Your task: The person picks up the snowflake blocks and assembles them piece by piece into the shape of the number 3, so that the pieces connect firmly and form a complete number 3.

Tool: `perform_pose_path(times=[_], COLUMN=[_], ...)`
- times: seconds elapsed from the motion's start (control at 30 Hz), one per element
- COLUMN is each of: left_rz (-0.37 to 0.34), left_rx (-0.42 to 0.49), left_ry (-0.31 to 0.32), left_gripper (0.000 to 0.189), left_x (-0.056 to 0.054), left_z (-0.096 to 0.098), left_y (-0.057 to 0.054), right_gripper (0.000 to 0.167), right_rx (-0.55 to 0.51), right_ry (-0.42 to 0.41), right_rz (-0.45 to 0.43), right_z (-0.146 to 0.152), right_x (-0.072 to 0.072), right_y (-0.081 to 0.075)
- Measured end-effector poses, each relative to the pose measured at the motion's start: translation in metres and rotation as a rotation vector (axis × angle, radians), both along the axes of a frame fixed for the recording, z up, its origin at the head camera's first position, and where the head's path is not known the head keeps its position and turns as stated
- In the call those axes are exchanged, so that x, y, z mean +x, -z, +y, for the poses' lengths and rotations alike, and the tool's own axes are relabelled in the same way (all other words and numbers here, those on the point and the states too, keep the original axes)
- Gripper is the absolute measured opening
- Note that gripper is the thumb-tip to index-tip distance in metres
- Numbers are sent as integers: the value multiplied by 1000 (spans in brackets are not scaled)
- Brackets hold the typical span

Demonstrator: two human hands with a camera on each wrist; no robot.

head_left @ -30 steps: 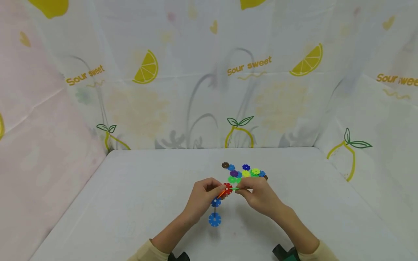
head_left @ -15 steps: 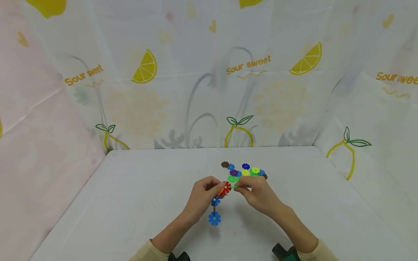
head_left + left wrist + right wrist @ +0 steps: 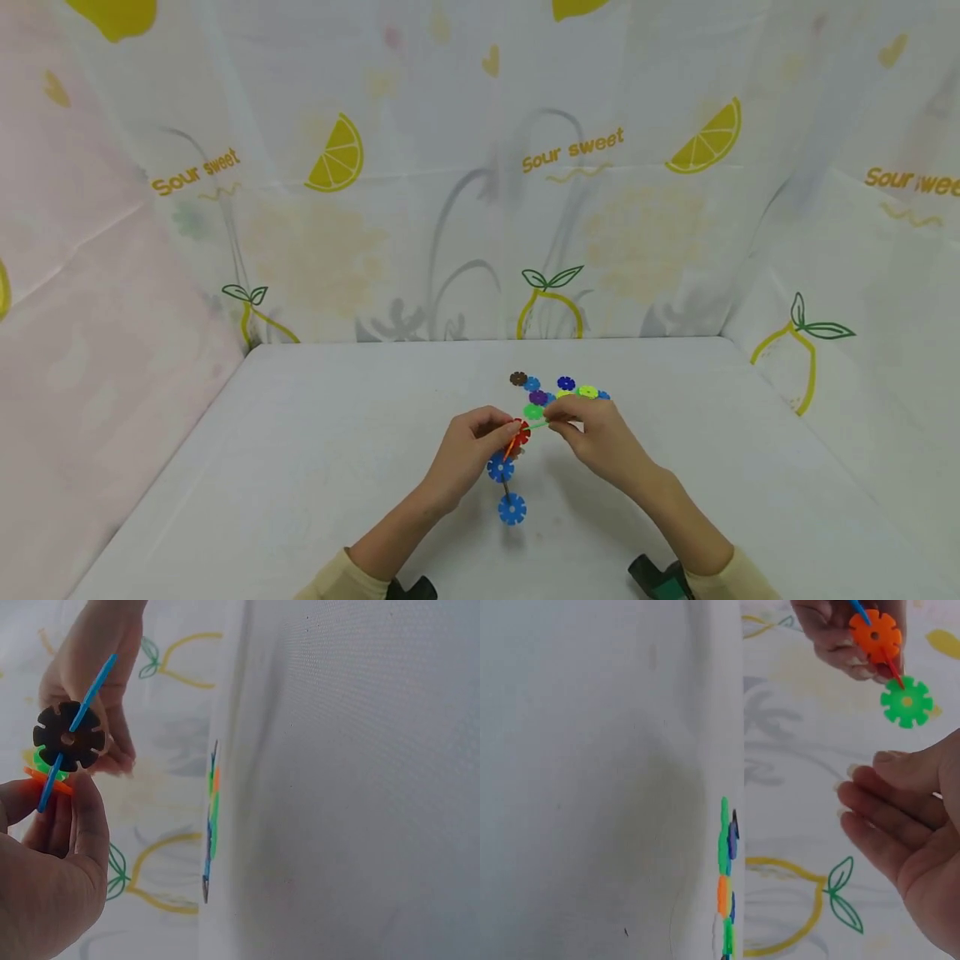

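My left hand [image 3: 468, 454] pinches an orange snowflake disc [image 3: 49, 780] between thumb and fingers. This disc is part of a chain of interlocked notched plastic discs held above the table. From it hang a blue disc [image 3: 501, 467], a dark brown disc [image 3: 69, 737] and a lower blue disc [image 3: 512, 509]. Beyond the orange one come a red disc [image 3: 522, 432] and, at the chain's end, a green disc [image 3: 906, 702]. My right hand [image 3: 596, 433] is beside that end; in the right wrist view a gap shows between its relaxed fingertips and the green disc.
Several loose discs lie on the white table [image 3: 337, 450] behind the hands, among them a brown disc [image 3: 518, 379], a purple disc [image 3: 538, 398] and a dark blue disc [image 3: 566, 383]. A lemon-print cloth [image 3: 450, 233] stands along the table's back edge.
The lower end of the chain has swung to the right. My right hand has shifted slightly up and right, off the green disc. My left hand keeps its pinch.
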State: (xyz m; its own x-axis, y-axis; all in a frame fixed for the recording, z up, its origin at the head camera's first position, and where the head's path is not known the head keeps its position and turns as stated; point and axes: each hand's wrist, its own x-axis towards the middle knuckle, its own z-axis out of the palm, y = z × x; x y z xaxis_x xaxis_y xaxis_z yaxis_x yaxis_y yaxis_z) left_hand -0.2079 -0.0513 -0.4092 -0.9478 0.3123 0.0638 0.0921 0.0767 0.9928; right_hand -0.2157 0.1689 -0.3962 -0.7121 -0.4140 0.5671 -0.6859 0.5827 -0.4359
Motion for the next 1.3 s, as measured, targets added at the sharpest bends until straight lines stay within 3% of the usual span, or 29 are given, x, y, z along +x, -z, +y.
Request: perform_pose_path(times=[0.17, 0.27, 0.47, 0.67, 1.3], left_rz=[-16, -21, -14, -6, 3], left_rx=[-8, -12, -15, -17, -26], left_ry=[-14, -15, -16, -17, -6], left_gripper=[29, 29, 29, 29, 27], left_x=[-1, -1, -1, 0, -1], left_z=[-1, -1, -2, -3, -2], left_y=[-1, -2, -2, -2, 0], right_gripper=[27, 29, 30, 37, 27], right_rx=[88, 133, 219, 309, 315], right_ry=[174, 236, 265, 220, 224], right_rz=[-163, -256, -382, -521, -501], right_z=[10, 16, 24, 28, 26], right_x=[-7, -11, -16, -17, -18], right_y=[6, 10, 15, 22, 21])
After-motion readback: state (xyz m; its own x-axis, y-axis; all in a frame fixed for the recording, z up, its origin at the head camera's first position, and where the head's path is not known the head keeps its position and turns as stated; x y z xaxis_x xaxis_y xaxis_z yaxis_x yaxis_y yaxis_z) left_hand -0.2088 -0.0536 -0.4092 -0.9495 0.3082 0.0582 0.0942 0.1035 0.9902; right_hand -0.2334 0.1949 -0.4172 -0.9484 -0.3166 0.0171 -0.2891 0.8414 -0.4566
